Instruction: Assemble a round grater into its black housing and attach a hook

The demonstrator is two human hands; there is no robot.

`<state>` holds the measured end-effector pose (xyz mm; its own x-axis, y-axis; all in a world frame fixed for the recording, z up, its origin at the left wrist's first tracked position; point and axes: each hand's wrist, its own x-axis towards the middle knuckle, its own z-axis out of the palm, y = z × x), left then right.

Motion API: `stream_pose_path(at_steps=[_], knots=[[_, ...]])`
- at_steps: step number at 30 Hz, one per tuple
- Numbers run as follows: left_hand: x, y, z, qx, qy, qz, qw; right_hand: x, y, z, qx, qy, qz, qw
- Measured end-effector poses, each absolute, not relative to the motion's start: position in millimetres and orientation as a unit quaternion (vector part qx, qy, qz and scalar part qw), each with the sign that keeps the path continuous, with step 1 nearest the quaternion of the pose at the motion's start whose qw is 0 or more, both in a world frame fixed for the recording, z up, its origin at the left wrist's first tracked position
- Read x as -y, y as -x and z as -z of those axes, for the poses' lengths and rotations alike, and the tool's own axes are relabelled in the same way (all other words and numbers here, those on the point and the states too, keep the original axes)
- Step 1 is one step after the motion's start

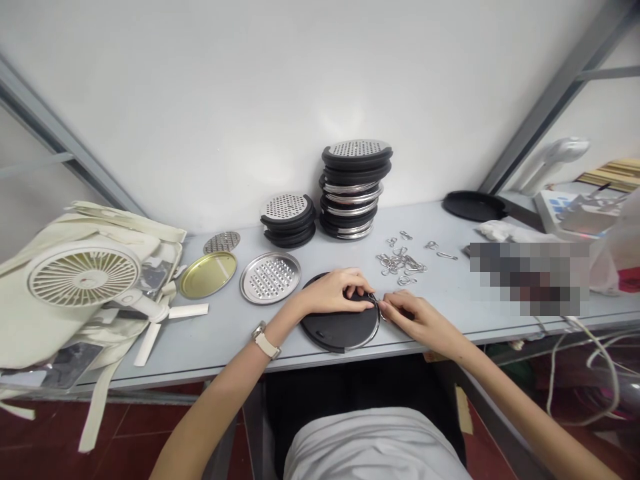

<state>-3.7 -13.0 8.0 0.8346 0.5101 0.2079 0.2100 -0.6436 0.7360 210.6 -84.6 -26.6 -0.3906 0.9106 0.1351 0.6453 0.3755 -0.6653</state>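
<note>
A round black disc [337, 330] with a shiny metal rim along its right side lies near the table's front edge. My left hand [340, 291] rests over its upper part, with thumb and fingertips pinched at the right rim. From the right, my right hand [415, 319] pinches a small bent wire clip [383, 317] against that same rim. The fingertips of both hands nearly meet there and partly hide the clip. Several loose wire clips [401, 261] lie in a pile just beyond my right hand. A round metal grater plate [271, 277] sits to the left of the disc.
Black-edged discs with perforated metal tops form a tall stack [356, 190] and a short stack [289, 220] by the wall. Left are a gold lid [208, 275], a small grater disc [222, 242], a white fan [84, 275] and a pale bag. A black round tray [473, 205] lies right.
</note>
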Motion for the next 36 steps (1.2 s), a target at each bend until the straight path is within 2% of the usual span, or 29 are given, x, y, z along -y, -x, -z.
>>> stream_pose_path(at_steps=[16, 36], knots=[[13.5, 3.3, -9.1, -0.203, -0.885, -0.195, 0.37, 84.4, -212.9, 21.9, 0.79, 0.475, -0.293, 0.255], [13.7, 2.0, -8.0, -0.204, -0.893, -0.206, 0.344, 82.3, -205.3, 24.6, 0.795, 0.483, -0.265, 0.252]])
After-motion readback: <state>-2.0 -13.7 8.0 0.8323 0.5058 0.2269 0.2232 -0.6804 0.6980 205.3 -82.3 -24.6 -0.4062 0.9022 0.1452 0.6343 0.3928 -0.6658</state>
